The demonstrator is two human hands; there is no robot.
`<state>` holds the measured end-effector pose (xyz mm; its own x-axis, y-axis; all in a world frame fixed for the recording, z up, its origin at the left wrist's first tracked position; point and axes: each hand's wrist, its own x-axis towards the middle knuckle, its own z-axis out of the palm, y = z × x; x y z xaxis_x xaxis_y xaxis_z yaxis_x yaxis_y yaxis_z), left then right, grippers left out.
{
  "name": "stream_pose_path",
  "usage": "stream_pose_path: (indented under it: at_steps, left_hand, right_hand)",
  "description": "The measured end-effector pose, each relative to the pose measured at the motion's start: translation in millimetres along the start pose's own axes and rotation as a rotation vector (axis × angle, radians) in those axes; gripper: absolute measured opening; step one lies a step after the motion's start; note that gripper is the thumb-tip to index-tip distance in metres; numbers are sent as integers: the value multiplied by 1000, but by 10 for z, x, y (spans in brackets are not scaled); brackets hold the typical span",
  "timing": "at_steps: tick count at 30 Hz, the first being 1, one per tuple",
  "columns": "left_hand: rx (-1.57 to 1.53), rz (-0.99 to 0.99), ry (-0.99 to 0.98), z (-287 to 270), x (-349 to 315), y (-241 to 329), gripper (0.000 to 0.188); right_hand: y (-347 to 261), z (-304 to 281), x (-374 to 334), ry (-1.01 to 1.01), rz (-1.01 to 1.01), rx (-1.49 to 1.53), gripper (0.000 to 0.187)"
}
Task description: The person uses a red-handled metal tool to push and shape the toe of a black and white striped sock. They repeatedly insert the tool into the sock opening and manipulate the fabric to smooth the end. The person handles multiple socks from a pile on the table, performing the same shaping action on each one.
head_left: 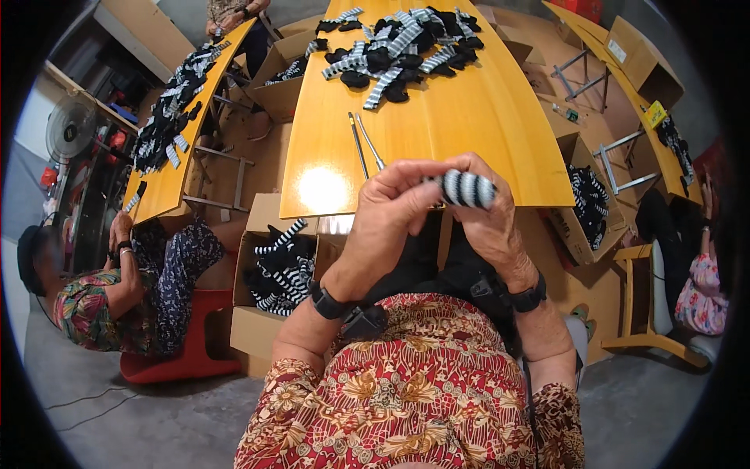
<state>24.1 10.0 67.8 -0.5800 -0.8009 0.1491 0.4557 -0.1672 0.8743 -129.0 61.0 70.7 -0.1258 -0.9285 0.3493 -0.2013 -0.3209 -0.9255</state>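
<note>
Both my hands are raised over the near edge of the table, fingers bent round a small striped knitted tube (467, 190) in black and pale grey. My left hand (394, 203) pinches its left end between thumb and fingers. From the right, my right hand (491, 230) curls its fingers round the other end. The hands partly cover the piece, so its full shape is hidden. Just beyond my left hand, two thin metal rods (362, 144) lie side by side on the yellow table (476, 129). Farther back is a loose pile of striped and black knitted pieces (402, 51).
Open cartons of striped pieces stand left (277, 273) and right (590, 207) of the table. On the left, a seated person (101, 305) works at another table with a dark knitted heap (176, 102). Another person (701, 289) sits at right; a fan (72, 125) stands far left.
</note>
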Motion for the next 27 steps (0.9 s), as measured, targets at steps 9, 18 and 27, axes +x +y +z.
stream_pose_path:
  at_steps: [9,18,27]
  left_hand:
    - [-266,-151,67,-204,110,-252,26]
    - [95,102,113,-178,-19,-195,37]
    - [-110,279,409,-945,-55,-10,22]
  right_hand:
    - [181,83,80,39,11,272,23]
    - [186,364,162,47,-224,-405,19]
    - [353,465,154,-180,-57,-389,12]
